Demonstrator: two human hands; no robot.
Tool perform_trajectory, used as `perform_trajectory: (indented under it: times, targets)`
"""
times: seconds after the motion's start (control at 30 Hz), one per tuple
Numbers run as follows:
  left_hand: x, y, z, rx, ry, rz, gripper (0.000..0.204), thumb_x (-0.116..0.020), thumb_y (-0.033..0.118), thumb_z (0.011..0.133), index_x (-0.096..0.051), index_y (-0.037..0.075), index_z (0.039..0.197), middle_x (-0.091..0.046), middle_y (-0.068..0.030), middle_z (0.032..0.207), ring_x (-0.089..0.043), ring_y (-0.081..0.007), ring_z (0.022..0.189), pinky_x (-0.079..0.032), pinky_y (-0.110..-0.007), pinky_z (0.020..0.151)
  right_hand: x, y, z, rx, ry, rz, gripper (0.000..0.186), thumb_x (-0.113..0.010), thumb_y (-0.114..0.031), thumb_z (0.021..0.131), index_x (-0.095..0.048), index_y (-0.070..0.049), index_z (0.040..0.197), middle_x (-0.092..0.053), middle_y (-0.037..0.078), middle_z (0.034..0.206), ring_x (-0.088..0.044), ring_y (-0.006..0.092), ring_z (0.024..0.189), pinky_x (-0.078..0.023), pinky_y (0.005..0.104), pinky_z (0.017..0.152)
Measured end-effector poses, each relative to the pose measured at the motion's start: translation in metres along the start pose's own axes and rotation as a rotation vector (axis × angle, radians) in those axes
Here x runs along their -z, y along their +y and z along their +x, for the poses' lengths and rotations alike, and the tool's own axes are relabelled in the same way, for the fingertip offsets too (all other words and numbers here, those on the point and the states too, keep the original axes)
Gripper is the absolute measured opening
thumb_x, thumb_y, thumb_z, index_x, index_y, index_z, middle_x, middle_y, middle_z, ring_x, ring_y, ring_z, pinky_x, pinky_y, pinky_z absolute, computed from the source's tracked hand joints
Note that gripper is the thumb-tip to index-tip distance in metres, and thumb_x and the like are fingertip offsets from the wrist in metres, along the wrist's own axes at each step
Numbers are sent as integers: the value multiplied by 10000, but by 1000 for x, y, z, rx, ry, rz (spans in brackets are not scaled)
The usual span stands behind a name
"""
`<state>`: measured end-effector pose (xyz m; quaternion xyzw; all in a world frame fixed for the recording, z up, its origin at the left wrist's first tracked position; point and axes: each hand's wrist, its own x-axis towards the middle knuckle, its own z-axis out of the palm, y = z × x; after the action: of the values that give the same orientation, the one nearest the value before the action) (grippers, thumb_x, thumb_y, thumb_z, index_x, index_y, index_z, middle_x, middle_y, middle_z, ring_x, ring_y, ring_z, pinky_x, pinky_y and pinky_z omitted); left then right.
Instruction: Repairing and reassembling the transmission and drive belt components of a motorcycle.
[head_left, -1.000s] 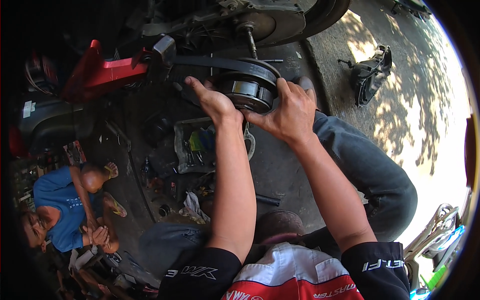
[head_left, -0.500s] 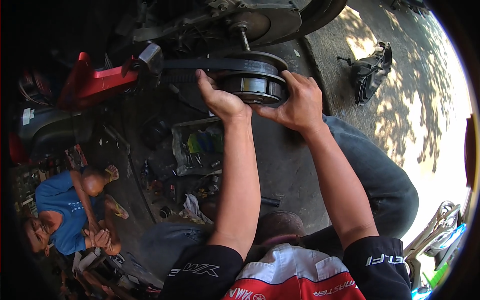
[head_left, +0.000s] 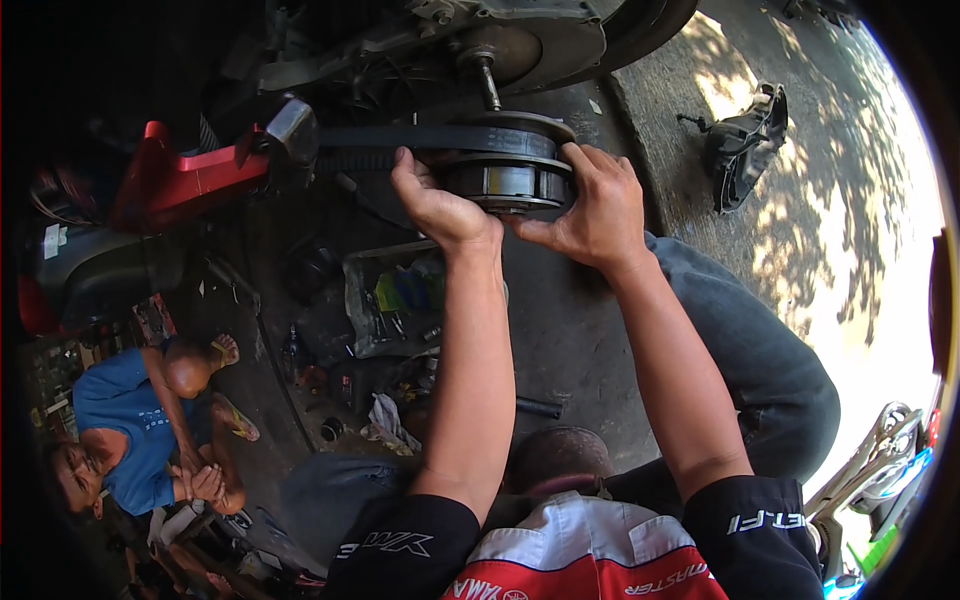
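Note:
Both my hands hold a scooter clutch pulley (head_left: 510,181), a round metal assembly with two flanges, just below a bare metal shaft (head_left: 488,85) that sticks out of the engine case. My left hand (head_left: 447,208) supports it from the lower left, thumb raised near the belt and the other fingers mostly hidden. On the other side, my right hand (head_left: 600,205) grips the rim, fingers over the right edge and thumb beneath. A black drive belt (head_left: 400,138) sits in the pulley groove and runs off to the left, where its far end is hidden in shadow.
The dark engine case (head_left: 545,45) spans the top, with a red body panel (head_left: 185,175) at left. Below lies a tray (head_left: 372,340) of tools beside a rag (head_left: 390,420). A black plastic part (head_left: 745,150) rests on concrete at right. A person in blue (head_left: 125,410) sits at lower left.
The clutch pulley, held in both my hands, has come slightly down toward me. My grip looks the same.

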<state>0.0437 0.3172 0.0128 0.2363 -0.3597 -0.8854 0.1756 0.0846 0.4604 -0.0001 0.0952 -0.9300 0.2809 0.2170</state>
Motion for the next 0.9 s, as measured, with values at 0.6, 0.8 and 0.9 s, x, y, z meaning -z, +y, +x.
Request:
perform_trajectory:
  times: [0.6, 0.8, 0.9]
  targets:
    - [-13, -5, 25, -172, 12, 231, 535, -469, 579, 1028, -590, 58, 1003, -585, -55, 946, -583, -192, 878, -508, -359, 827, -11, 16, 14, -359, -153, 483, 761, -978, -395, 632, -702, 36, 1195, -739, 154, 982, -691, 221, 778, -562, 357, 719]
    - [-26, 4, 7, -64, 21, 234, 472, -454, 491, 1050, -618, 50, 1090, -603, -48, 986, -610, -209, 994, -500, -377, 945, -6, 44, 29, -184, -180, 444, 717, -963, -384, 662, -713, 36, 1186, -747, 156, 972, -656, 191, 726, -549, 333, 705]
    - [-29, 11, 15, -44, -86, 274, 570, -480, 579, 1036, -607, 25, 1083, -611, -93, 1049, -616, -218, 1015, -514, -366, 934, -2, 40, 38, -189, -129, 352, 729, -953, -409, 659, -717, 34, 1188, -754, 173, 1023, -700, 235, 799, -564, 355, 755]
